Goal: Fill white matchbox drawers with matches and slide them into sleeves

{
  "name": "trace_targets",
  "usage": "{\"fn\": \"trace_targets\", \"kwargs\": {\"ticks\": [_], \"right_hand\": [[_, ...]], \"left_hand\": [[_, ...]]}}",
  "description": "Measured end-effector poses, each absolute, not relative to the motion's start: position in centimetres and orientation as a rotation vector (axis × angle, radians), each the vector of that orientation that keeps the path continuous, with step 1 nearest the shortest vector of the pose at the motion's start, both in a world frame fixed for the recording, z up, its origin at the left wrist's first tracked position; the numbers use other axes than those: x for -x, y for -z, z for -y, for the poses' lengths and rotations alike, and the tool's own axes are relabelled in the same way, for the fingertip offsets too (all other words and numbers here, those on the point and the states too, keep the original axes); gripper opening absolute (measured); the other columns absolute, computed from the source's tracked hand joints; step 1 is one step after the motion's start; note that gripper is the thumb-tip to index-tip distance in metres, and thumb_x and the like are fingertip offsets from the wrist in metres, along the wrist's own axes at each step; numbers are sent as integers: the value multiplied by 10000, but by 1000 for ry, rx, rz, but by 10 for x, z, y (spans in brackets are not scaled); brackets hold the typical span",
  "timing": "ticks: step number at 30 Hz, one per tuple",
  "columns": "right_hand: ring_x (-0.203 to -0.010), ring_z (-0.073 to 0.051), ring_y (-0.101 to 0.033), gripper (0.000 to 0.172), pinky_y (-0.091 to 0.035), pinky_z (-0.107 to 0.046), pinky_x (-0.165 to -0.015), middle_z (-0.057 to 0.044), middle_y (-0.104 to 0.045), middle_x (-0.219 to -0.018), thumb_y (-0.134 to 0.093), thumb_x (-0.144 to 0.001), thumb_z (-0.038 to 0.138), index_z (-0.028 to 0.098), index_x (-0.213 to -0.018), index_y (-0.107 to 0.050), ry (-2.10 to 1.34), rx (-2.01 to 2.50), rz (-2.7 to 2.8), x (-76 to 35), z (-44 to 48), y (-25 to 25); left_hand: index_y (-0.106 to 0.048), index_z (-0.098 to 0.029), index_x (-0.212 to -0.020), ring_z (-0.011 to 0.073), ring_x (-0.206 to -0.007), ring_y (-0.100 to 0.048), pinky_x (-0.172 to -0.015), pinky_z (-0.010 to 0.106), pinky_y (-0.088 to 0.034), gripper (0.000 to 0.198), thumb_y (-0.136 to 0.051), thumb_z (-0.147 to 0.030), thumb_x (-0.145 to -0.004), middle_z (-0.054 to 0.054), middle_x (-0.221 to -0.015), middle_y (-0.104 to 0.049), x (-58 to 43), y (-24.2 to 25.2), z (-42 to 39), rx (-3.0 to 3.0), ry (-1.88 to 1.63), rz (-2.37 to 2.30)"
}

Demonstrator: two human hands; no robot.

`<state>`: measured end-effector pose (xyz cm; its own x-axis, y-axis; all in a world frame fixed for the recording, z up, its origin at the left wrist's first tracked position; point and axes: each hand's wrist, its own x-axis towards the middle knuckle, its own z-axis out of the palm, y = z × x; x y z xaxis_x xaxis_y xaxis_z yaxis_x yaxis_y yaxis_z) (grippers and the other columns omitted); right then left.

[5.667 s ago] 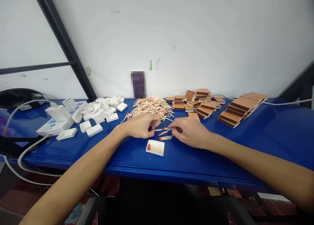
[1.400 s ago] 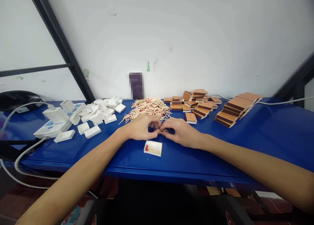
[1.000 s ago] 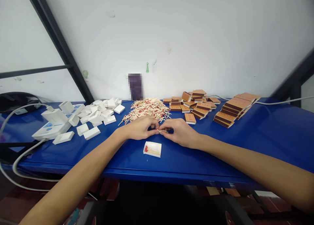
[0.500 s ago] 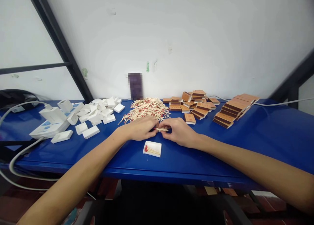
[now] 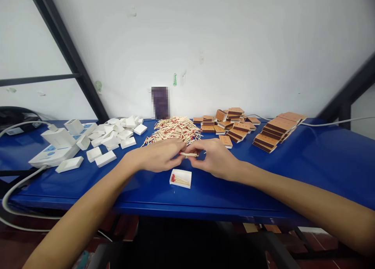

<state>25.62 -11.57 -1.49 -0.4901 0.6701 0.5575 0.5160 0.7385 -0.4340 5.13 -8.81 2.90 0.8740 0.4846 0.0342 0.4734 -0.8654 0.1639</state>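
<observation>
Both my hands meet above the table, in front of a heap of red-tipped matches (image 5: 177, 129). Between the fingertips lie a few matches (image 5: 190, 154), their red heads toward the left. My left hand (image 5: 159, 153) is closed, pinching them near the heads. My right hand (image 5: 213, 157) is closed too, with thumb and fingers curled around the plain ends. Just below the hands sits a white matchbox tray (image 5: 181, 185), holding several matches with heads to the left. How many matches the fingers hold cannot be made out.
White matchbox trays (image 5: 106, 158) lie piled to the left, beside a white charger (image 5: 58, 138) with a cable. Brown matchbox sleeves (image 5: 240, 127) lie heaped at the back right, with stacked sleeves (image 5: 278, 128) further right. A pixelated dark object (image 5: 160, 103) stands against the wall.
The view has shifted slightly. My hands stay together, and the fingers have shifted a little around the matches. The tray and its matches look the same.
</observation>
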Motion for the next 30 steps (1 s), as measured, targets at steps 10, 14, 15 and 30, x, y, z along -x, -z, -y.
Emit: {"fn": "trace_targets", "kwargs": {"ticks": [10,14,15,30], "right_hand": [[-572,-97,-579,133,-399,-212,-572,3,-710,-711,-635,-778,89,174,-840,-716,-358,859,2313,-245,141,18],[-578,-106,-588,149,-403,-219,-580,6,-712,-714,-644,-766,80,188,-837,-720,-330,847,2354,-243,142,19],[-586,-110,-594,144,-405,-222,-582,4,-714,-717,-649,-770,86,188,-839,-723,-322,843,2364,-243,142,19],[-738,-144,-653,141,-474,-274,-716,-24,-733,-856,-630,-873,193,201,-983,-718,-279,804,2464,-266,127,19]], "left_hand": [[-564,-154,-788,98,-565,-436,-522,232,-332,105,-528,-230,-852,-30,-664,-517,-49,-38,95,-2523,189,-640],[-639,-156,-816,93,-571,-426,-516,223,-319,147,-608,-298,-836,-39,-648,-473,-45,-41,91,-2506,183,-663],[-652,-160,-837,93,-568,-439,-517,221,-322,146,-626,-304,-825,-42,-644,-479,-43,-42,90,-2491,179,-679],[-536,-190,-847,93,-515,-388,-483,239,-258,426,-762,-517,-693,-80,-593,-419,-44,-25,77,-2462,152,-795]]}}
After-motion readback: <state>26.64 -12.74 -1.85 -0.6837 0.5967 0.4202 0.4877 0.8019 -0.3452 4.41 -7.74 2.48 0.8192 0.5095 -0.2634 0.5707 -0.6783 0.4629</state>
